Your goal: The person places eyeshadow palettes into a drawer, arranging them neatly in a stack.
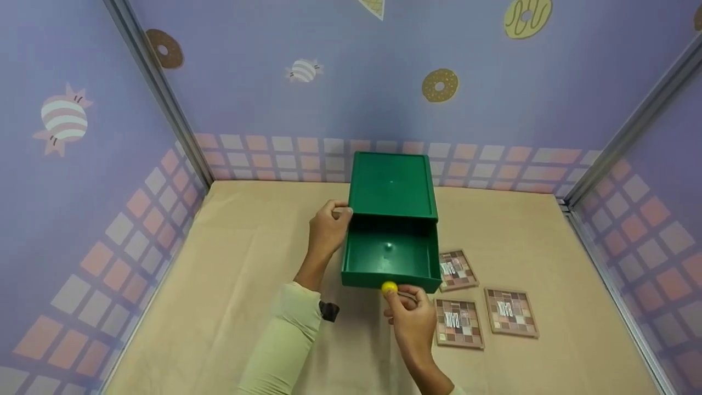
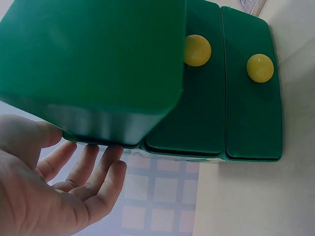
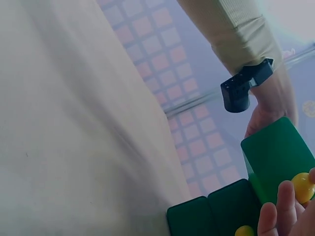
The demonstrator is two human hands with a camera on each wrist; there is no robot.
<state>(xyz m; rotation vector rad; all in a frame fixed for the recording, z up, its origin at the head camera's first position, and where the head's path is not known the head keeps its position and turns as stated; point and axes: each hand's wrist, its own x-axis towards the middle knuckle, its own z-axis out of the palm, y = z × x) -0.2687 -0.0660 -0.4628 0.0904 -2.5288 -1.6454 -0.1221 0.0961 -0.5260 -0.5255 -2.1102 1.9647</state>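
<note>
A green drawer cabinet (image 1: 392,184) stands at the back of the table, its top drawer (image 1: 384,258) pulled far out and the drawer's bare inside showing. With thumb and fingers, my right hand (image 1: 411,323) pinches the yellow round knob (image 1: 389,287) on that drawer's front. My left hand (image 1: 328,230) rests against the cabinet's left side near the top front corner, fingers loosely bent and touching the side wall. Below, in the left wrist view, two more drawers are closed, a middle one with a yellow knob (image 2: 197,50) and a bottom one with another knob (image 2: 260,68).
Three makeup palettes lie to the right of the cabinet: one beside the drawer (image 1: 459,270), one nearer me (image 1: 460,323), one farther right (image 1: 511,311). A beige cloth (image 1: 247,285) covers the table. Printed purple walls (image 1: 247,99) enclose it at back and sides.
</note>
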